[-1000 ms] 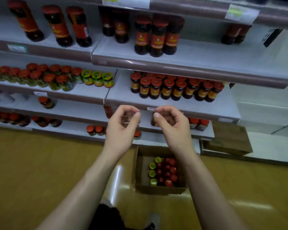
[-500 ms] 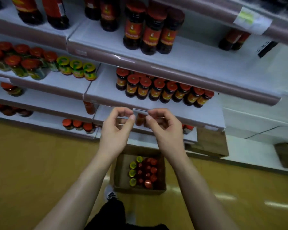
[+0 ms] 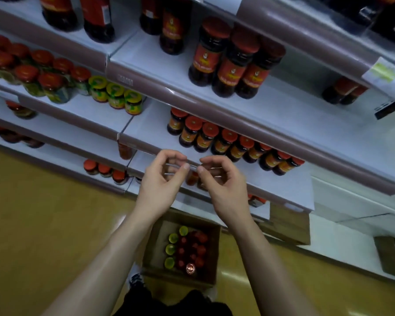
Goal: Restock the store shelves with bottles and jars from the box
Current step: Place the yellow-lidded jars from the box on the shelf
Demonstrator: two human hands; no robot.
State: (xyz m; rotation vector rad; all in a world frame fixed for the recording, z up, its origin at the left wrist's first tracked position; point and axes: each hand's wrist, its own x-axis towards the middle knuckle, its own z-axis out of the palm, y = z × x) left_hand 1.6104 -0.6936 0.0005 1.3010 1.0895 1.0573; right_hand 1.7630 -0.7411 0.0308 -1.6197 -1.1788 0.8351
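An open cardboard box (image 3: 155,246) sits on the floor below my arms. It holds several red-lidded jars (image 3: 200,247) and three green-lidded jars (image 3: 172,238). My left hand (image 3: 162,179) and my right hand (image 3: 223,181) are raised side by side at the front edge of a shelf (image 3: 146,148). Thumb and forefinger of each hand pinch a thin clear label strip (image 3: 193,166) on that edge. A row of red-lidded sauce jars (image 3: 228,142) stands on that shelf just behind my hands.
Tall dark bottles (image 3: 233,62) fill the shelf above. On the left shelf stand green-lidded jars (image 3: 115,96) and red-lidded pickle jars (image 3: 43,76). Two more cardboard boxes (image 3: 287,226) (image 3: 390,254) lie at the right. The floor (image 3: 43,224) is yellow.
The view has tilted and moved closer to the shelves. Both hands stay together at the shelf edge, pinching the strip, with the box still below them.
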